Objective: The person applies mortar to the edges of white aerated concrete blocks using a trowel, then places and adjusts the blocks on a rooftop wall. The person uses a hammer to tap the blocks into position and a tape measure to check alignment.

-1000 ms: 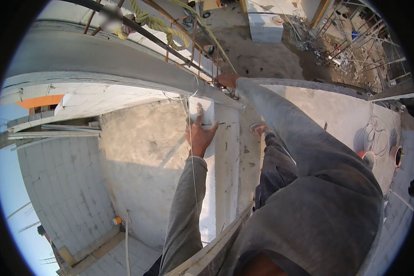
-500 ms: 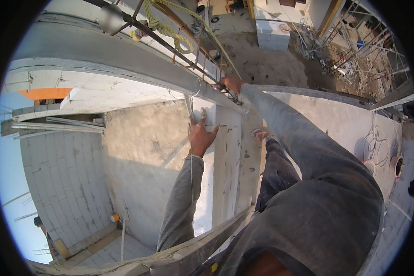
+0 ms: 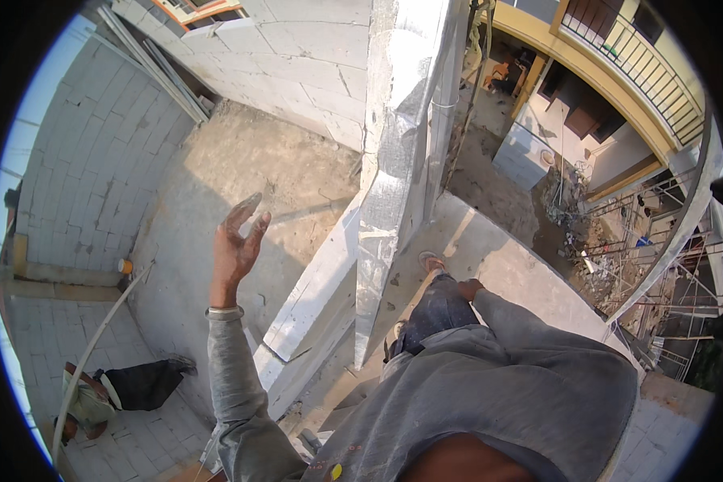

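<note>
Held out over the concrete floor (image 3: 177, 241), my left hand (image 3: 238, 245) is empty, its dusty fingers spread apart. It is clear of the low white block wall (image 3: 313, 285), which lies to its right. Close against my dark trouser leg (image 3: 434, 309) is my right hand (image 3: 470, 289), small in view; its fingers are too hidden to read. A tall pale concrete post (image 3: 386, 193) rises from beside the low wall, ahead of my body. My sandalled foot (image 3: 431, 262) rests on the concrete ledge to the right of the post.
Down at the lower left, a person (image 3: 120, 390) is by a block wall, near a long bent pole (image 3: 96, 345). Metal lengths (image 3: 157, 68) lean at the far left corner. Right of the ledge edge there is a drop to rubble (image 3: 590, 257) and scaffolding (image 3: 667, 273).
My left hand has come off the low white wall and moved left. My right hand has left the rebar by the beam and dropped to my leg. The view has turned.
</note>
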